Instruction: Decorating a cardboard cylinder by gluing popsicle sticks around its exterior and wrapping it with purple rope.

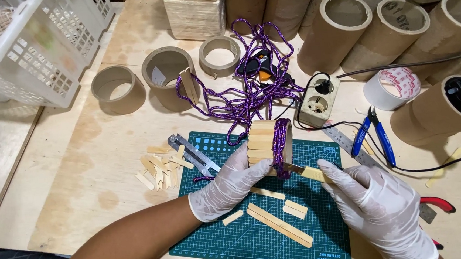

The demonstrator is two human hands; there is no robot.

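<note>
Two gloved hands work over the green cutting mat: the left hand clasps a stick-clad cardboard ring wound with purple cord, while the right hand closes on a wooden stick at its base. The step appears to be cord wrapping; next comes careful tucking. Loose sticks, pliers and tubes crowd the mat's edges.

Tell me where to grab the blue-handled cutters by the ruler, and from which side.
Grip the blue-handled cutters across both blue handles near the middle, coming from above. They lie flat on the table, jaws pointing away toward the tape roll, and a black cable passes close by the handle ends.
</note>
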